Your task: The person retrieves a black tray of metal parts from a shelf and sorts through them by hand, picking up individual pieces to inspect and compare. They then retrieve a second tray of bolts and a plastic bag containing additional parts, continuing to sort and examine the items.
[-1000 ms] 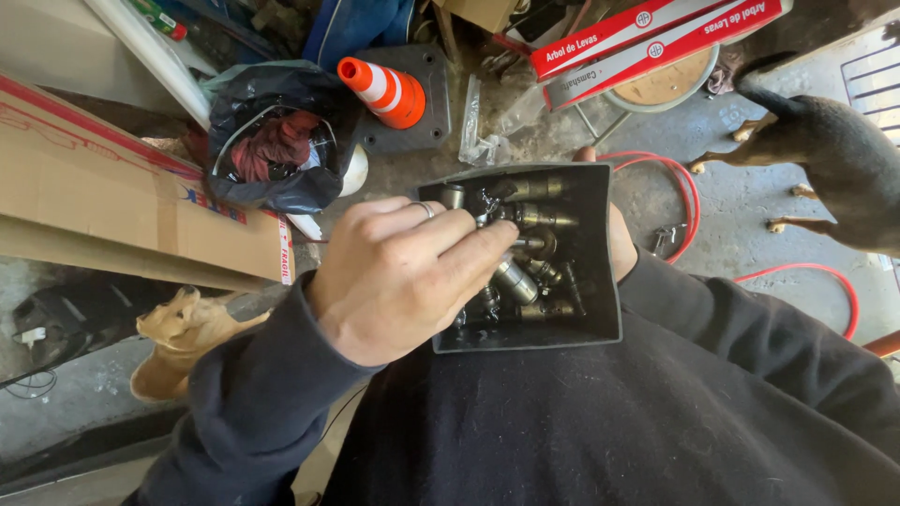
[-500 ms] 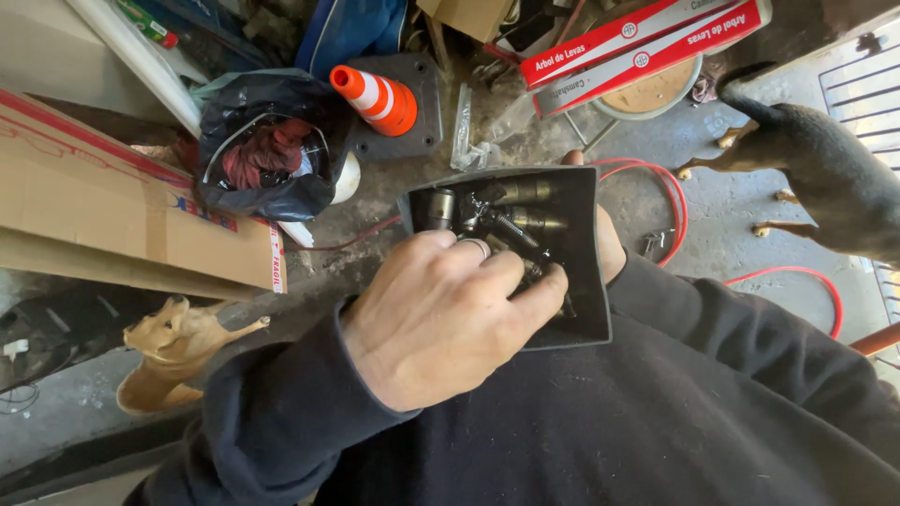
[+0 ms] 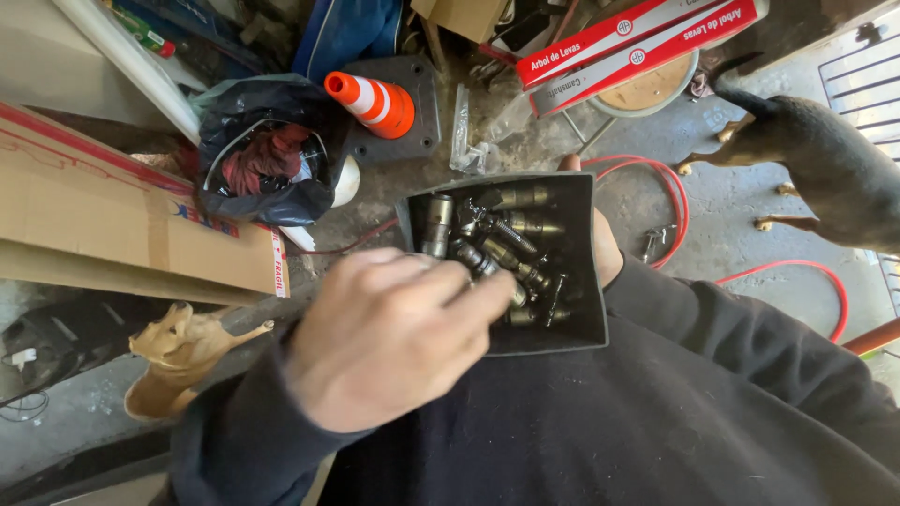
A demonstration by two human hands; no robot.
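A dark, square-sided metal box [image 3: 581, 309] of greasy steel cylinders and bolts [image 3: 502, 248] sits against the person's chest, cupped from behind by the right hand [image 3: 605, 248], of which only fingertips and the heel show past the rim. The left hand [image 3: 389, 337] reaches in over the near edge, fingers curled down among the parts; what they pinch cannot be told. On the cluttered concrete floor [image 3: 731, 206] lie an orange-and-white traffic cone [image 3: 370, 101], a flattened cardboard carton [image 3: 122, 215], a red hose [image 3: 675, 201] and a dark dog [image 3: 825, 169].
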